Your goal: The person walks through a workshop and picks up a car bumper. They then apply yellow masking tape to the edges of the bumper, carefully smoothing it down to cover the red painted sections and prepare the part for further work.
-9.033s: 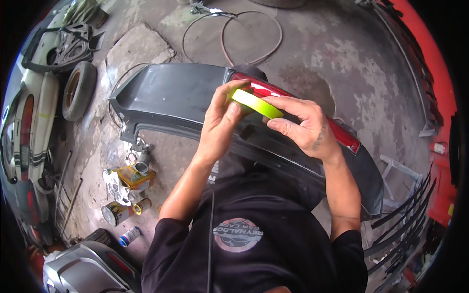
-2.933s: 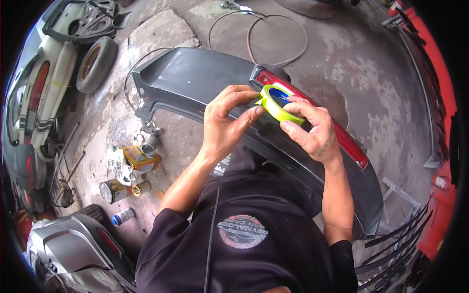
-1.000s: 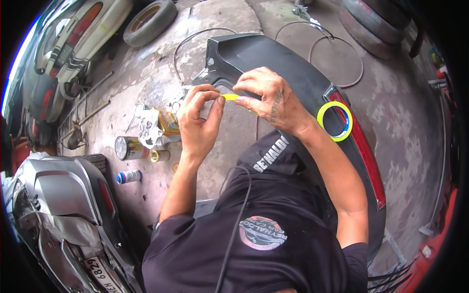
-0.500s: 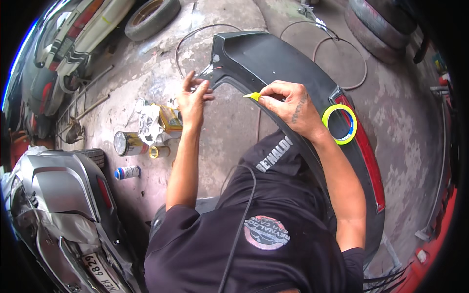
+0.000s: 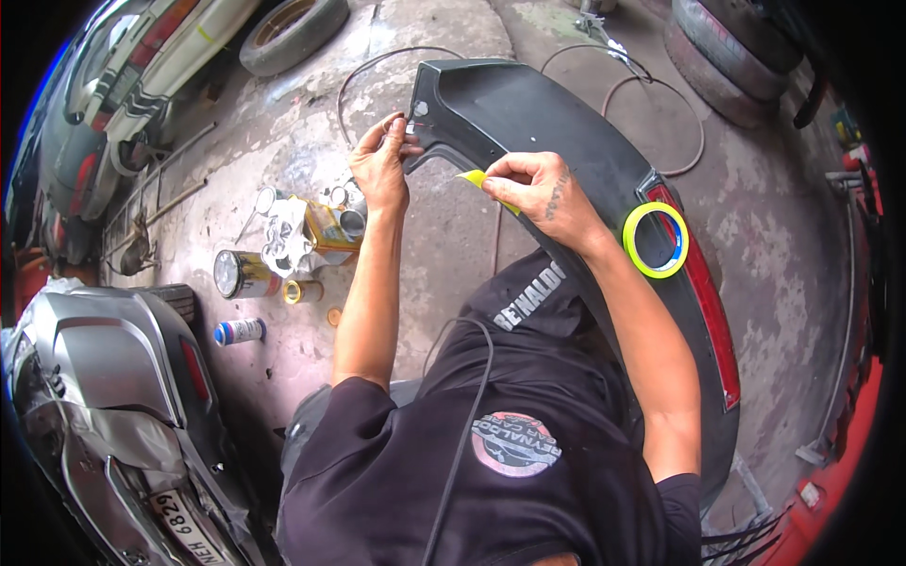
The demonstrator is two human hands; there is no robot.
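A dark grey car bumper [image 5: 557,118] curves in front of me, its narrow end at the upper left. My right hand [image 5: 543,193] pinches a short yellow strip of masking tape [image 5: 471,177] above the bumper's inner edge. At that narrow end is my left hand [image 5: 380,174], thumb and forefinger pressed together; whatever may be between them is too small to make out. A roll of yellow masking tape [image 5: 629,247] lies on the bumper beside its long red reflector [image 5: 714,321], to the right of my right forearm.
On the floor at left stand a yellow can [image 5: 330,226], a round tin [image 5: 231,274], a small open tin [image 5: 304,291] and a blue-and-white can [image 5: 241,331]. A silver bumper [image 5: 113,358] lies lower left. Tires [image 5: 293,38] and hoses [image 5: 703,141] lie farther off.
My left hand has moved up and right to the bumper's end, its spread fingers closing into a pinch. My right hand has shifted slightly left with the tape strip, and more of the strip shows.
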